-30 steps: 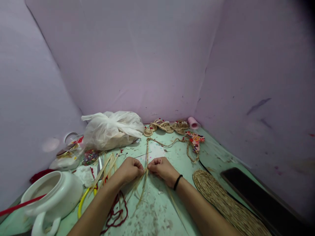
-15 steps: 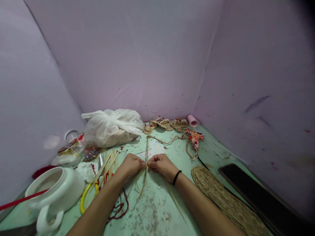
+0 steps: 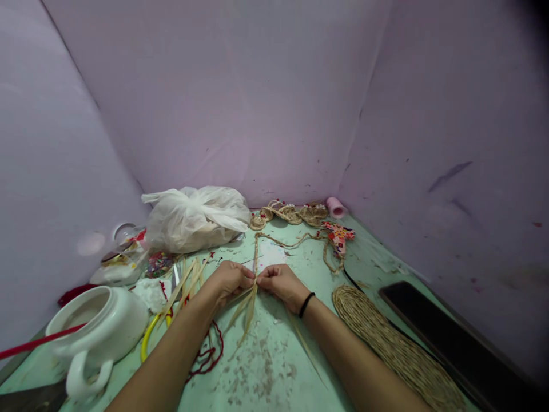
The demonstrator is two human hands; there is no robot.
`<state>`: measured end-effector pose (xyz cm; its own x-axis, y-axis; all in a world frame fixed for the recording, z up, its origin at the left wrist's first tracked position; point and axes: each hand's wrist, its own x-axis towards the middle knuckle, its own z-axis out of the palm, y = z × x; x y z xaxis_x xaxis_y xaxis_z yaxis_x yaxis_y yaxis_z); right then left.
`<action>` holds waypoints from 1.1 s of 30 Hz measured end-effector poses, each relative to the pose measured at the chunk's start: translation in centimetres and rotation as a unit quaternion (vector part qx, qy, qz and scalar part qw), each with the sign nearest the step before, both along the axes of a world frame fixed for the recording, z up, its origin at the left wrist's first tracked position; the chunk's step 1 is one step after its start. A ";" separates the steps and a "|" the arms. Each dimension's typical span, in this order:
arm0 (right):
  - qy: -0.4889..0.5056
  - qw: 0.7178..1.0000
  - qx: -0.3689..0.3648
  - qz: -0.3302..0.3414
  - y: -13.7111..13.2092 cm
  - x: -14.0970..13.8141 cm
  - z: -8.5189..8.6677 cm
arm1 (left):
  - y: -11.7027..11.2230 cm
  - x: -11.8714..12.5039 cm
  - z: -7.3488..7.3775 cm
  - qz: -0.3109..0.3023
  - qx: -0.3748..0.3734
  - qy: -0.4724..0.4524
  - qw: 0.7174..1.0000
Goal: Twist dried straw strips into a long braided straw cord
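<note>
A thin braid of dried plant fibre point(image 3: 256, 252) runs from my fingers away up the table, then bends right toward a red floral fabric piece point(image 3: 338, 234). My left hand point(image 3: 234, 280) pinches the braid's near end from the left. Opposite it, my right hand point(image 3: 281, 284), with a black band at the wrist, pinches the same spot; the fingertips of both almost meet. Loose fibre strands point(image 3: 247, 315) fan out below the left fingers, and one longer strand point(image 3: 306, 340) trails under the right wrist. The exact crossing of strands is hidden by the fingers.
On the left are a white ceramic pot point(image 3: 100, 326), yellow-handled scissors point(image 3: 150, 337), pale fibre strips point(image 3: 191, 280) and dark red yarn point(image 3: 210, 360). Behind stand a white plastic bag point(image 3: 197, 220), small woven pieces point(image 3: 289, 214) and a pink thread spool point(image 3: 335, 207). Right lie a woven sole-shaped mat point(image 3: 386, 343) and a phone point(image 3: 446, 337).
Both hands stay at the braid's near end, with small finger shifts. The loose strands below the left hand have spread wider. The view has tilted slightly.
</note>
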<state>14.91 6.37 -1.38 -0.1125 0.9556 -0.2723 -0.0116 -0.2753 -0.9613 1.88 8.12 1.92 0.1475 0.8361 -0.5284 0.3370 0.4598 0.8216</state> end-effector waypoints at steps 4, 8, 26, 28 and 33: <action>-0.012 1.000 0.019 0.006 0.2 -0.1 -0.4 | -0.3 -0.1 0.4 -0.023 0.003 0.025 0.999; -0.033 0.999 0.031 0.011 0.3 -0.1 -0.7 | -0.5 -0.3 0.8 -0.039 0.043 0.064 0.996; -0.035 0.999 0.012 0.003 0.1 0.0 -0.5 | -0.5 -0.9 1.5 -0.134 0.109 0.211 0.962; -0.032 0.999 0.011 0.003 0.2 0.0 -0.5 | -0.7 -0.7 1.5 -0.137 0.110 0.194 0.965; -0.035 0.999 0.032 0.005 0.2 -0.1 -0.7 | -0.9 -0.6 1.4 -0.123 0.086 0.142 0.978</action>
<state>14.85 6.55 -2.08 -0.1045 0.9704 -0.2179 0.0581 -0.2127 -0.9754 1.32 7.22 3.30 0.2232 0.8738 -0.4321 0.6459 0.1994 0.7369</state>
